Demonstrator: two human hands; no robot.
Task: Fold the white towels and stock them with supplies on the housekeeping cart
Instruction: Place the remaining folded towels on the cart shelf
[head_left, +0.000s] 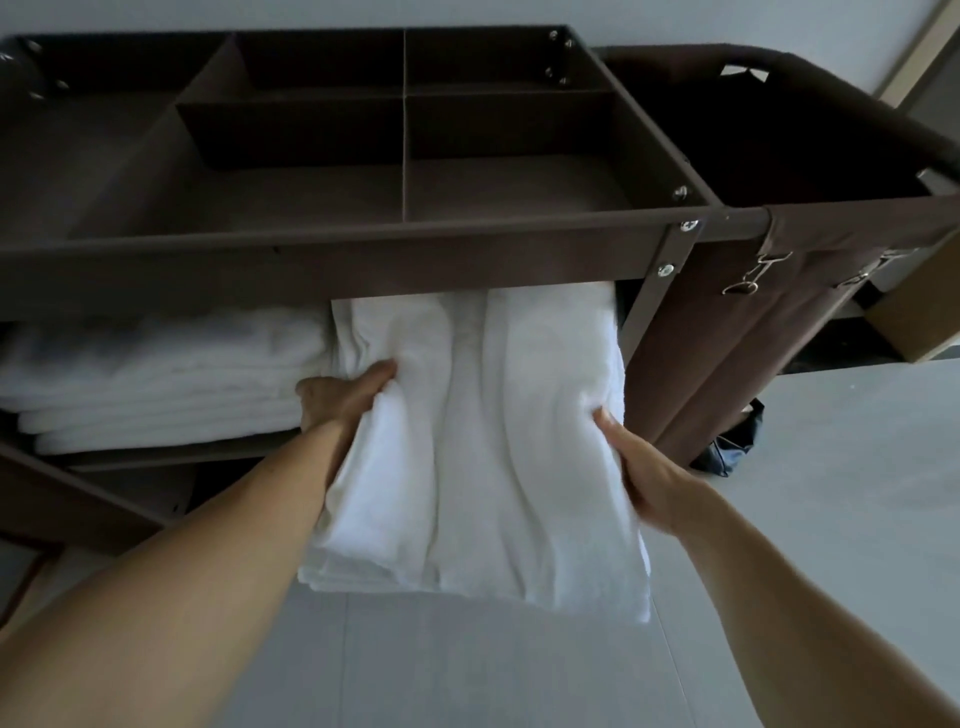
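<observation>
A folded white towel (483, 441) sticks halfway out of the shelf opening under the top tray of the brown housekeeping cart (363, 260). My left hand (340, 400) grips its left edge, thumb on top. At the towel's right edge, my right hand (644, 478) holds it with the thumb on top and the fingers underneath. The far end of the towel is hidden under the tray. A stack of folded white towels (156, 374) lies on the same shelf to the left.
The cart's top tray is split by dividers (405, 130) into several compartments, with nothing visible inside them. A dark fabric laundry bag (779, 130) hangs on the cart's right end, fastened with metal clips (753, 273). A dark object (737, 441) lies on the grey floor beside the bag.
</observation>
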